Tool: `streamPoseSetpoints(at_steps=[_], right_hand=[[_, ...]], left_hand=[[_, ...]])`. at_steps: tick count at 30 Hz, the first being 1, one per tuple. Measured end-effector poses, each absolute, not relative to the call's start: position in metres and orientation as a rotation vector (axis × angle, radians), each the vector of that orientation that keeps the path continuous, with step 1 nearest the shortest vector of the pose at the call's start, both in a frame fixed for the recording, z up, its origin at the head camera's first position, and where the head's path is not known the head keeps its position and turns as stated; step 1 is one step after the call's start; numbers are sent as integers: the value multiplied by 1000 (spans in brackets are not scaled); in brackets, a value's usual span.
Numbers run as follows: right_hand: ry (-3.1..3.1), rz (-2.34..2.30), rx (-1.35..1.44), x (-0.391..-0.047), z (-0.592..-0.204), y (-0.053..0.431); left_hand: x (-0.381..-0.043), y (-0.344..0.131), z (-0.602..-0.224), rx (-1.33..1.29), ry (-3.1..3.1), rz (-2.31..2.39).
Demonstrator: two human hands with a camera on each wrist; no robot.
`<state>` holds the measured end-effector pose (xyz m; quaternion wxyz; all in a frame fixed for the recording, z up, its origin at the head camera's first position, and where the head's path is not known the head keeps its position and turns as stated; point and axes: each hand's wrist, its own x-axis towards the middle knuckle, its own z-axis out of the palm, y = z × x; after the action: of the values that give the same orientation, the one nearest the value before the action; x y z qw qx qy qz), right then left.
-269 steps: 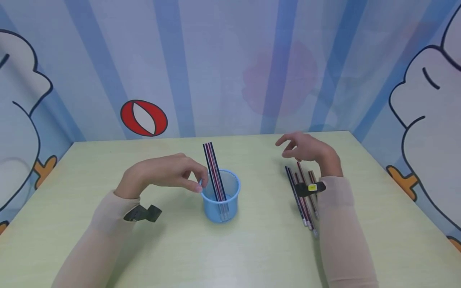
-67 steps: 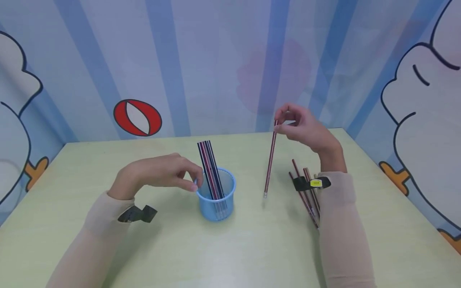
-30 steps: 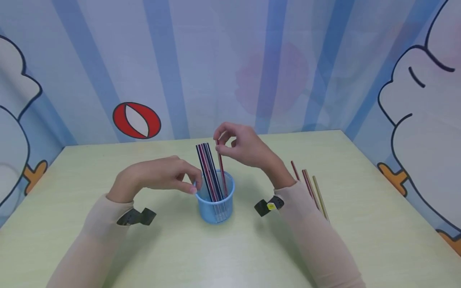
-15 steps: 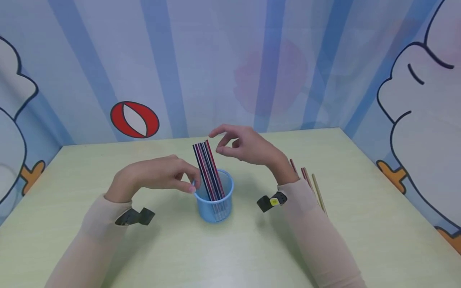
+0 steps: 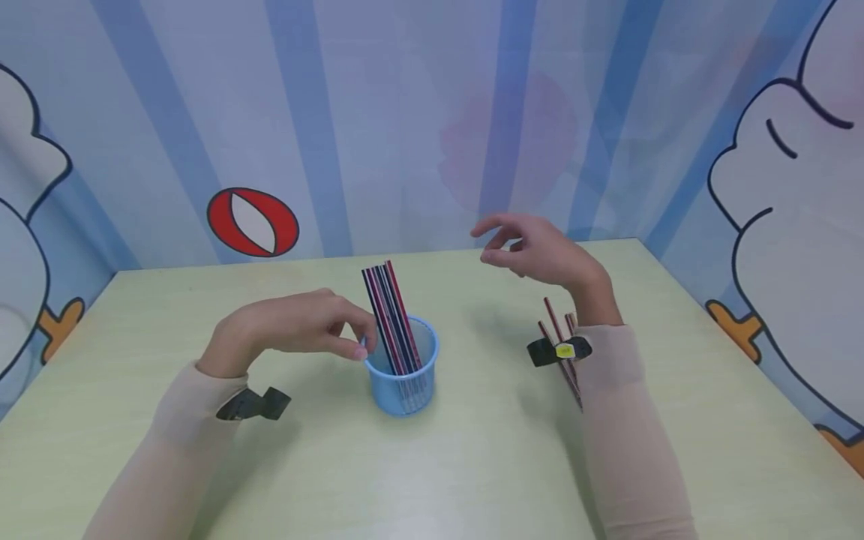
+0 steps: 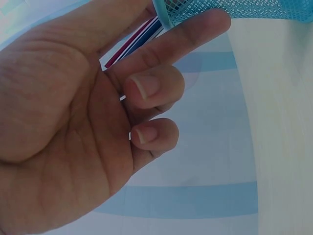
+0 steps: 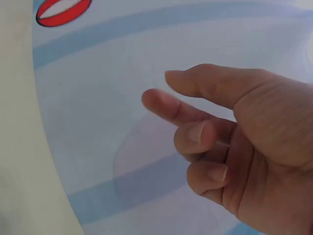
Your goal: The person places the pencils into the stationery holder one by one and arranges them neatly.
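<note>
Pencils [image 5: 394,319] lean in a blue cup [image 5: 403,396], and on my screen the left hand [image 5: 307,322] pinches its rim.
The cup stands on the tabletop [image 5: 445,480], and its pencils tip toward the left hand. I see the right hand [image 5: 533,247] up in the air, fingers loose, thumb apart from them. More pencils [image 5: 553,319] lie by the right sleeve [image 5: 631,427], which hides part of them.

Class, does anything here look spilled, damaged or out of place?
Nothing looks spilled or damaged. Slim striped pencils lean together in the upright blue mesh cup. Only the loose reddish pencils on the pale yellow table look untidy: they lie outside the cup, partly hidden by the beige right sleeve.
</note>
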<state>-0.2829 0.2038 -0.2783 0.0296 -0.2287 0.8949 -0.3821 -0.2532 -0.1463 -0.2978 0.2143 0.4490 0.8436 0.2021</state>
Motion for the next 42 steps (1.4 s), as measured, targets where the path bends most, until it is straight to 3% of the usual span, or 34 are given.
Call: streamPoseSetpoints(at_steps=[20,27,38,42], right_hand=[[2625,-746,-404,-295,-306,253],[2493,-557,-150,-297,-321,256],[2360,-733,12,-297,-343,243],[2427,-623,-63,-301,-346,236]], left_hand=[[-253,-149,-300,1223,2345,561],[-253,-149,-301,1215,2344,561],[-254,-148,-300,1206,2349,542],[-253,-149,-300,1206,2346,546]])
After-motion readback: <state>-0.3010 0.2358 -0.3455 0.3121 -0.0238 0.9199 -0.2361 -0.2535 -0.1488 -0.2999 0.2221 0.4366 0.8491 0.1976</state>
